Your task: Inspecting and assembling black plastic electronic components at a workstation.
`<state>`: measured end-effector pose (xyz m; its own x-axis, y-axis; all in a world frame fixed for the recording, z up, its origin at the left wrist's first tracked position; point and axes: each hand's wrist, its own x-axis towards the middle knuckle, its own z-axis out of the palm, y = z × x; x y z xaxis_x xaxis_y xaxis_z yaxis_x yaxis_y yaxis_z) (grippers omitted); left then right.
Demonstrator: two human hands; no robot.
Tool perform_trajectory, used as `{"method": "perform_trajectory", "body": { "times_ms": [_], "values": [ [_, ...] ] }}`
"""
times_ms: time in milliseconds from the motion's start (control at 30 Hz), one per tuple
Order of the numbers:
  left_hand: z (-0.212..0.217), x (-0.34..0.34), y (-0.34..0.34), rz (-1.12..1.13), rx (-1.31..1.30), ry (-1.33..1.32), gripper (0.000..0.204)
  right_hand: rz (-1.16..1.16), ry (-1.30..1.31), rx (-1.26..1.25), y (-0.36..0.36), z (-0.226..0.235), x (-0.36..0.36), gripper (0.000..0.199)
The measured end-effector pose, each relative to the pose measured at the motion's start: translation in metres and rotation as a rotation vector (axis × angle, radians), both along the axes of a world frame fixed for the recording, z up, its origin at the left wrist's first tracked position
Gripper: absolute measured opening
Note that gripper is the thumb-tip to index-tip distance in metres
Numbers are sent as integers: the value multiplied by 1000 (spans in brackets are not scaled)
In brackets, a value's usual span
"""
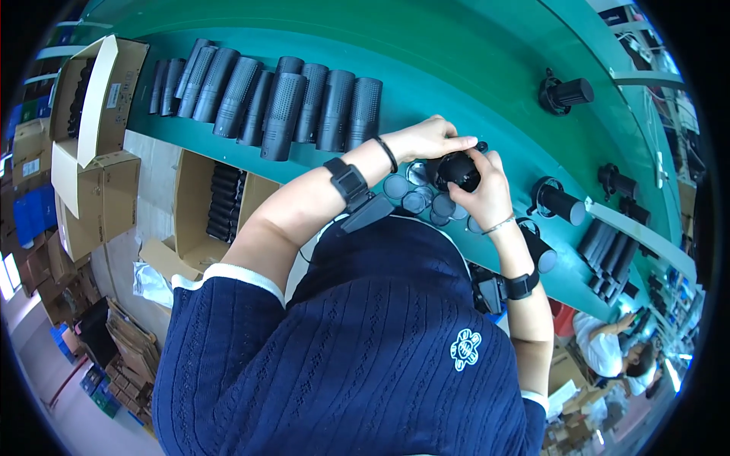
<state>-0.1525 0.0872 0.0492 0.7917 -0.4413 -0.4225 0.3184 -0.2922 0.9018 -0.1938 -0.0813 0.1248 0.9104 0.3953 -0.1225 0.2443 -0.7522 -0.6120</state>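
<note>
Long green workbench (pixel 414 91) over pale floor (pixel 156 178), bright window (pixel 9 278) far left.

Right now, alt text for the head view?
A right hand grips a round black part at a green bench, left hand at its upper edge. Grey discs lie nearby; black cylinders cluster to the left.

We find a passage over the desk (pixel 414 99) beyond the left hand (pixel 435 140), bounded on the left by the black perforated cylinders (pixel 284 114). To the right of the right hand (pixel 490 188), we have a second gap, ending at a black ringed cylinder (pixel 561 204). On the near side, loose round discs (pixel 396 186) obstruct low passage.
</note>
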Motion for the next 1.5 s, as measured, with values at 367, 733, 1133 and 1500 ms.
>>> {"method": "perform_trajectory", "body": {
  "times_ms": [367,733,1133,1500],
  "values": [
    [-6,-35,12,210,241,-162,56,-50,-5,35,8,-4,-8,54],
    [-18,-50,5,461,-243,279,45,-16,-4,8,13,-4,-13,57],
    [-10,-45,10,418,47,-143,43,13,-16,23,7,-2,-9,53],
    [9,-20,12,109,341,-10,55,7,18,-21,6,1,-5,56]
  ]
}}
